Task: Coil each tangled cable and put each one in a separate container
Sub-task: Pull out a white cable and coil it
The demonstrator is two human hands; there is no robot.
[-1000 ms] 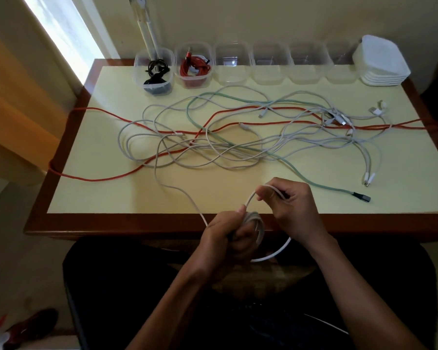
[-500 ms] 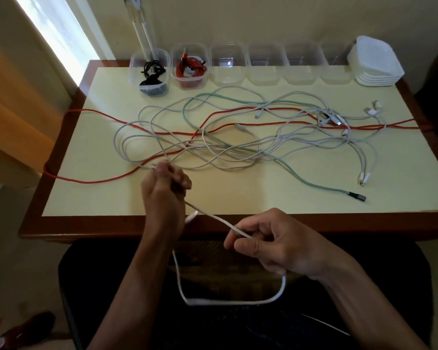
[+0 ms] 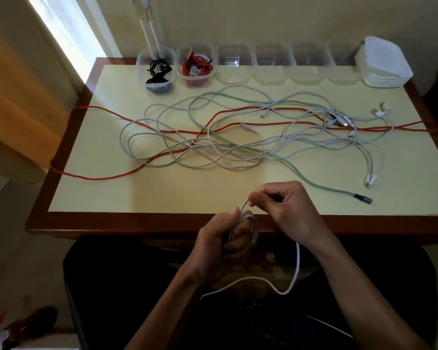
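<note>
A white cable (image 3: 297, 269) is being gathered into a small coil at the near edge of the table (image 3: 162, 195), its loops being gripped in the curled fingers of the left hand (image 3: 220, 238). The top strand of the coil is being pinched between thumb and forefinger of the right hand (image 3: 283, 205), while a loose tail is hanging down over the person's dark lap. Beyond the hands, a tangle of white cables (image 3: 213, 150), a mint-green cable (image 3: 311, 180) and a long red cable (image 3: 106, 176) is lying across the tabletop. Along the far edge, a black cable (image 3: 158, 74) and a coiled red cable (image 3: 196, 68) are sitting in separate clear containers, beside four further containers (image 3: 273, 64) and a stack of white lids (image 3: 384, 63).
</note>
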